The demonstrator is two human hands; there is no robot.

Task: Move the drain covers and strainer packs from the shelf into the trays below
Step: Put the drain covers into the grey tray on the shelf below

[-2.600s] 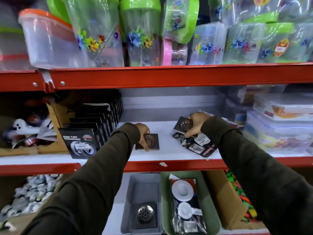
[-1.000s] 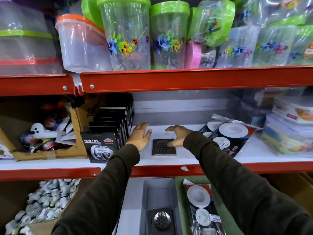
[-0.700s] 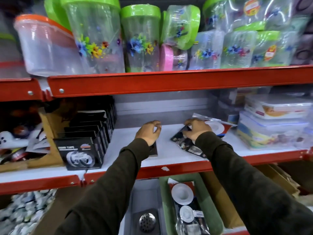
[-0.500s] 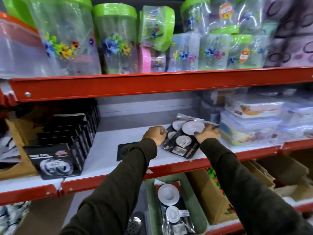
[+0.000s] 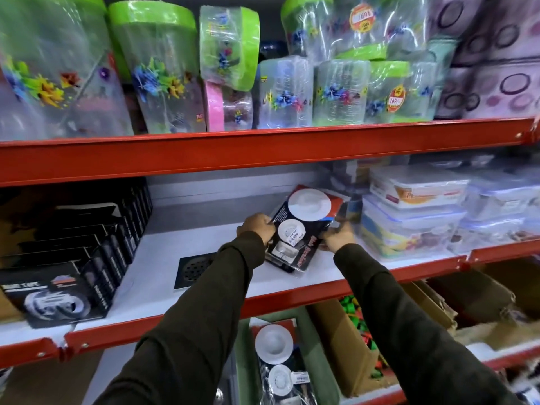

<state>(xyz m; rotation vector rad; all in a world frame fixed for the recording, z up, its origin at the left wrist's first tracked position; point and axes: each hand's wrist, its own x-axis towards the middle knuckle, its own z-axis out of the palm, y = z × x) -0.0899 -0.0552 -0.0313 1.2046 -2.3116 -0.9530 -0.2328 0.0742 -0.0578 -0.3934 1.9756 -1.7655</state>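
Both hands, left hand (image 5: 257, 226) and right hand (image 5: 339, 239), pinch the strainer pack (image 5: 301, 229) by opposite edges above the shelf (image 5: 163, 258); it looks light, floppy, slippery.

My left sleeve (image 5: 222, 290) covers the right side of the square drain cover (image 5: 191, 269), and the small print on the strainer pack (image 5: 302, 232) is too blurred to read. The green tray (image 5: 318, 355) below runs off the bottom edge, and my right hand (image 5: 339, 239) smears with blur.

red shelf (image 5: 263, 154) — green tray (image 5: 318, 355)
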